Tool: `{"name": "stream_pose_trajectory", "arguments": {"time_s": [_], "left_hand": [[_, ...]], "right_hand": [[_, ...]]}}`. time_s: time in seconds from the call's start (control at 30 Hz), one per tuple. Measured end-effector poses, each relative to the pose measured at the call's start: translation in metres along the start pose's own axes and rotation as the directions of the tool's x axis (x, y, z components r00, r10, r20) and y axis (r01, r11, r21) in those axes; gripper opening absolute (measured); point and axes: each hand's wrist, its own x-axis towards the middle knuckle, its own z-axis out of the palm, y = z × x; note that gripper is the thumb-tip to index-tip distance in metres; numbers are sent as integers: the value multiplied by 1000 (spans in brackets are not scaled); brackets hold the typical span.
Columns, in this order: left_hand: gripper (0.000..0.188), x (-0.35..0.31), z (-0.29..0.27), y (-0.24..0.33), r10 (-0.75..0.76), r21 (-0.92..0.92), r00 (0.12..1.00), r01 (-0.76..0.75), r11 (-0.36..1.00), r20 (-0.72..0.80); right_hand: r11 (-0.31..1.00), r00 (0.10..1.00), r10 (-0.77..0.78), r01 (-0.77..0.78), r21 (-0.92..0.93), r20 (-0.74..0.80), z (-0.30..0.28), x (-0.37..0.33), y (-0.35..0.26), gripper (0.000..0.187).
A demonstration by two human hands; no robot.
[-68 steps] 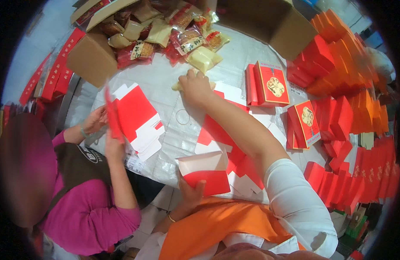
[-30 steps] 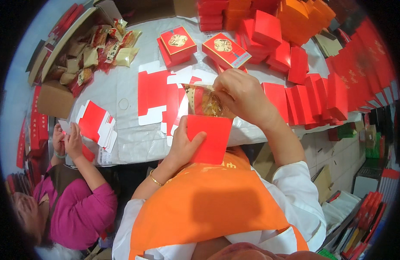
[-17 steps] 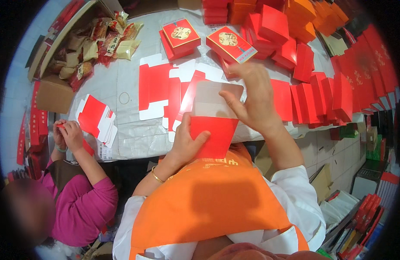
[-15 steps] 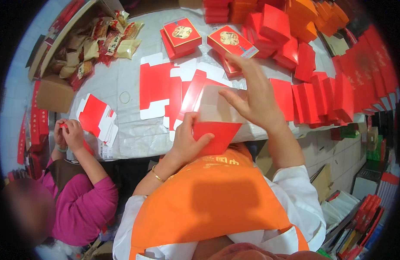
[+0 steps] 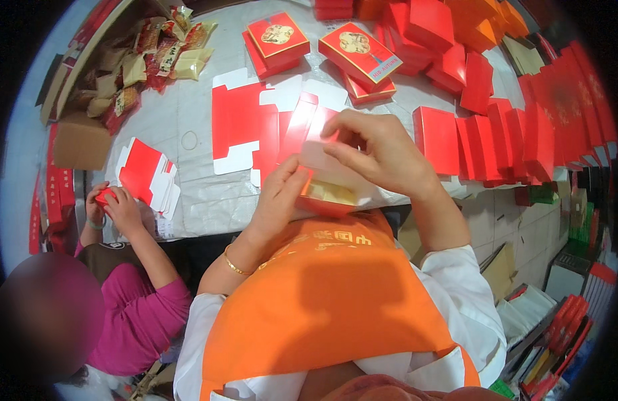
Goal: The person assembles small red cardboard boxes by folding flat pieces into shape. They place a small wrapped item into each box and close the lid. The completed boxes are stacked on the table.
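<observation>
My left hand (image 5: pixel 277 200) grips a red carton (image 5: pixel 324 208) by its left side, thumb over the rim, just above my orange apron. The carton is open at the top; something pale yellow shows inside, but I cannot make out what. Its whitish flap (image 5: pixel 320 157) stands up on the far side. Over that flap hovers my right hand (image 5: pixel 389 150), fingers curled, thumb and forefinger apart, with nothing visible between them. Whether the thumb touches the flap is unclear. Flat red-and-white carton blanks (image 5: pixel 239 120) lie just beyond on the table.
Printed red boxes (image 5: pixel 277 37) sit at the table's far side. Red cartons (image 5: pixel 436 140) stand in a row at right. Wrapped packets (image 5: pixel 163 57) fill a bin at far left. Beside me, a co-worker's hands (image 5: pixel 115 204) hold a small red piece near more blanks (image 5: pixel 148 177).
The carton has tilted so that its opening now faces me and its inside shows. My right hand's fingers have curled from a spread pose. The view has shifted slightly.
</observation>
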Motion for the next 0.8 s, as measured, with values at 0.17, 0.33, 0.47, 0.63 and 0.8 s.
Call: {"name": "stream_pose_trajectory", "arguments": {"time_s": [0.17, 0.33, 0.47, 0.63, 0.8], "left_hand": [[28, -4, 3, -4, 20, -98, 994, -30, 995, -108], [28, -8, 9, -10, 15, -119, 990, -32, 992, -138], [28, -6, 12, -6, -10, -151, 988, -13, 988, -152], [27, -7, 13, 1, -101, -287, 989, 67, 955, -107], [24, -7, 2, 5, -161, -251, 987, 160, 955, 20]], "right_hand": [[796, 975, 101, 42, 604, -200, 23, -25, 48, 39], [321, 981, 192, -31, 947, -33, 58, -57, 62, 56], [292, 968, 245, -131, 947, 58, 68, -70, 47, 66], [399, 960, 238, -238, 886, 151, 64, -65, 54, 63], [399, 959, 82, -281, 873, 271, 43, -62, 57, 60]]}}
